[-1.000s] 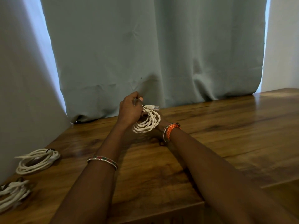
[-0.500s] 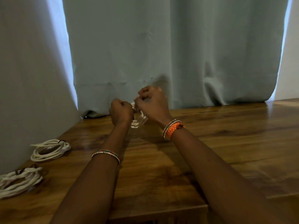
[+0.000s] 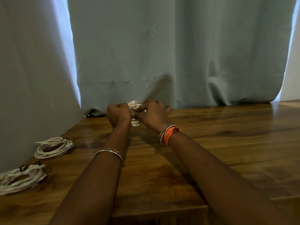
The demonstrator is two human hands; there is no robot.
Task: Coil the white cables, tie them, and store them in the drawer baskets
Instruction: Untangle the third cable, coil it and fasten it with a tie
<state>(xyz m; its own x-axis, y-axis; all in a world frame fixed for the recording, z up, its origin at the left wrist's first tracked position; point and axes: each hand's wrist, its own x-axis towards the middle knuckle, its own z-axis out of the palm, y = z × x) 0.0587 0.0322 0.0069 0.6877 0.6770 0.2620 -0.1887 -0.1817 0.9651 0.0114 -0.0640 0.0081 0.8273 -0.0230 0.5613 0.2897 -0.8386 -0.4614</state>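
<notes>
The left hand [image 3: 119, 114] and right hand [image 3: 151, 113] both grip a small white cable coil [image 3: 135, 121] above the far table [image 3: 227, 143] edge. Its plug end [image 3: 132, 103] seems to point up-right. Two tied coils [image 3: 53, 147] lie far left.

My arms are bare, with no sleeves reaching the forearms. On my left wrist sits a thin beaded bangle [image 3: 109, 152] in red, green and white. My right wrist carries a matching thin bangle [image 3: 165, 131] beside a wide braided orange band [image 3: 170, 134].
</notes>
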